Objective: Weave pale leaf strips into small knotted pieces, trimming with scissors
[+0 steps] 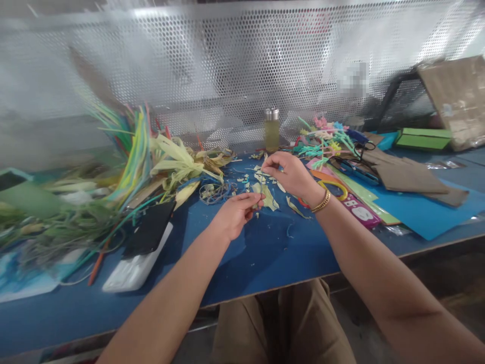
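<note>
My left hand is closed in a pinch on the lower end of a thin, dark strand, possibly a wire or stem. Just above and to the right, my right hand pinches too, its fingertips at the upper end of the strand; what exactly they hold is too small to make out. Below both hands, pale green husk scraps and tiny cut bits lie on the blue table. A tangle of thin wire lies to the left of my left hand.
Pale corn husks, coloured stems and a dark phone are on the left. A bottle stands at the back. To the right are pastel artificial sprigs, yellow tape, cardboard and blue paper.
</note>
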The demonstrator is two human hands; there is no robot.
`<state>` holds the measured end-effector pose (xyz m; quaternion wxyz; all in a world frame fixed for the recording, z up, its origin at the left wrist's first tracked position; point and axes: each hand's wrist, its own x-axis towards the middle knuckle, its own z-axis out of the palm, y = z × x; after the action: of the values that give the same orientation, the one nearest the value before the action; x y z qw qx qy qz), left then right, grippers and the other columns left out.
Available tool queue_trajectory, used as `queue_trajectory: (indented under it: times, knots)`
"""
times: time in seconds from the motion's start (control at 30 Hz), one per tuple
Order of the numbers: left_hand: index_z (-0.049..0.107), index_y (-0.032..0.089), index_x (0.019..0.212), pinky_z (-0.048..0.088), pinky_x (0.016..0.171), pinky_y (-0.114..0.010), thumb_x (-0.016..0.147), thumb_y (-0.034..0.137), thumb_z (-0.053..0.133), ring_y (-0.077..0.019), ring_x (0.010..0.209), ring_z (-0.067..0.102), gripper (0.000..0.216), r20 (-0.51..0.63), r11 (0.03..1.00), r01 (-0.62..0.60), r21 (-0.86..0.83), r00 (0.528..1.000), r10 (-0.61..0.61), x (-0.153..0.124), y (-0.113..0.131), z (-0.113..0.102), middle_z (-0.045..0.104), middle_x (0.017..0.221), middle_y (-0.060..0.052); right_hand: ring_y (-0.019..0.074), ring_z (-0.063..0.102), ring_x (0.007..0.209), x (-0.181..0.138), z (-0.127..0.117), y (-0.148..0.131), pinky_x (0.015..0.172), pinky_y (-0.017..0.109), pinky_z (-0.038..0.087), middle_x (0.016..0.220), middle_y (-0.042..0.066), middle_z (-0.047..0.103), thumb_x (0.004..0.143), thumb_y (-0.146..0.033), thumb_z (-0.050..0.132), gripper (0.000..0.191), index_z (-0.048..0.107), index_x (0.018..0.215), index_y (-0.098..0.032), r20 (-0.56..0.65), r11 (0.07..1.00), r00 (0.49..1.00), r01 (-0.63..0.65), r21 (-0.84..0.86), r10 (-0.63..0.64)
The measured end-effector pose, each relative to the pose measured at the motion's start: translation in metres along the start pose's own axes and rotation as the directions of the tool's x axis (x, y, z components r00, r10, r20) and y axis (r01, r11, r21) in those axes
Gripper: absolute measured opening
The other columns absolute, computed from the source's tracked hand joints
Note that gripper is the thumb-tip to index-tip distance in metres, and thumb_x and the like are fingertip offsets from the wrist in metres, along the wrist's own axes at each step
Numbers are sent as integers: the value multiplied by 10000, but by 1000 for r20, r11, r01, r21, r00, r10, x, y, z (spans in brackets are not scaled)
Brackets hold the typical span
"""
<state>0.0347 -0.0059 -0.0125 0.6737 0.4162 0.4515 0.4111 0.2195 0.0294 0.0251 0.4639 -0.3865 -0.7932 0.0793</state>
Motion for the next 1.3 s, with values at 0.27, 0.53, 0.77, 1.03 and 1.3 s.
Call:
queue_trajectory:
  times: [0.27, 0.53, 0.77, 1.03, 1.3]
  knots:
    - [736, 158, 726, 295, 535, -213, 584, 349, 850, -87, 620, 540, 264, 71, 998, -1, 60, 997, -4, -5, -9, 9, 664, 709, -31, 154, 574, 820, 10, 24, -5, 827, 307, 377, 802, 10, 690, 820, -238, 684, 77, 746, 779, -219, 290, 987, 944, 155, 39, -159]
    - [727, 154, 688, 354, 565, -207, 583, 355, 860, -79, 623, 503, 263, 85, 997, -72, -13, 994, 73, -9, -9, 13, 665, 741, -44, 177, 611, 965, 14, 5, 4, 846, 310, 443, 1087, 49, 692, 799, -279, 685, 298, 723, 1092, -250, 177, 992, 984, -26, 127, 3]
    - [739, 147, 784, 346, 527, -166, 634, 301, 844, -55, 618, 508, 239, -78, 962, -164, -219, 985, 151, -9, -3, 9, 646, 725, -25, 81, 385, 470, -4, -22, -22, 488, 240, 319, 507, -27, 483, 848, -376, 562, 298, 731, 762, -145, 316, 905, 889, -393, 161, 330]
    - [707, 131, 833, 354, 462, -117, 739, 203, 763, -29, 569, 537, 131, -8, 937, -76, -342, 997, 78, -12, 5, 8, 620, 694, 7, 57, 273, 442, -9, 11, -23, 423, 209, 184, 514, -83, 373, 788, -241, 573, 121, 640, 872, -185, 569, 610, 741, -646, 458, 357]
    - [658, 119, 830, 380, 427, -89, 842, 149, 653, -25, 540, 548, 32, 132, 876, 112, -468, 990, -56, -18, 11, 11, 568, 649, 19, 46, 367, 481, -13, 31, -3, 438, 177, 240, 602, -60, 489, 754, -210, 608, 103, 626, 842, -160, 659, 472, 732, -649, 597, 174]
